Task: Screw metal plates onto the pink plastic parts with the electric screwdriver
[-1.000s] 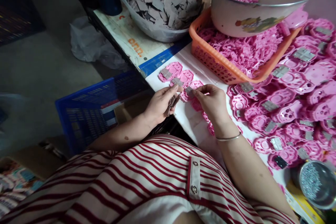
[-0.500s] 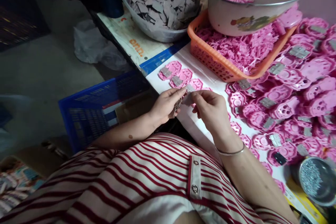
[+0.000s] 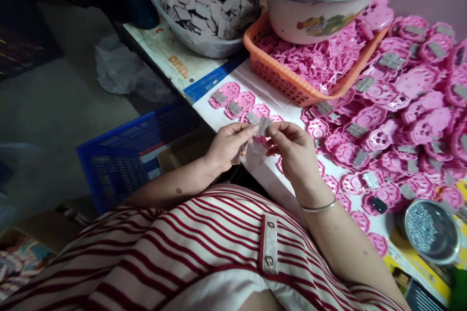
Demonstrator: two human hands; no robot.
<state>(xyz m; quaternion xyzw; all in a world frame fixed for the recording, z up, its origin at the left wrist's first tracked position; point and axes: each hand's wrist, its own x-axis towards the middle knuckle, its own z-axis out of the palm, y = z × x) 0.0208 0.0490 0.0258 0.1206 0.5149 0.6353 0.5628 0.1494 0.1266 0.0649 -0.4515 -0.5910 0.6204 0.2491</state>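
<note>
My left hand [image 3: 226, 148] is closed around several small grey-brown flat pieces [image 3: 238, 156], whose edges show below its fingers. Between its thumb and my right hand [image 3: 295, 151] is a flat grey plate [image 3: 264, 127], pinched by the fingertips of both. Just beyond the hands, pink plastic casings [image 3: 245, 101] lie in a slanting row on the white table sheet, the nearest ones partly covered by the plate and fingers. Grey plates [image 3: 233, 109] sit on the visible casings of that row.
A clear bowl [image 3: 215, 48] of grey pieces stands behind. An orange basket [image 3: 280, 82] of small pink parts carries an enamel basin [image 3: 288, 26]. Pink casings [image 3: 379, 131] are piled at right, near a metal cup [image 3: 450, 240] of screws. A blue crate [image 3: 109, 141] sits at left.
The grey plate has come up flat into view between both hands' fingertips. The right fingers have tilted up slightly, and the whole view has shifted a little.
</note>
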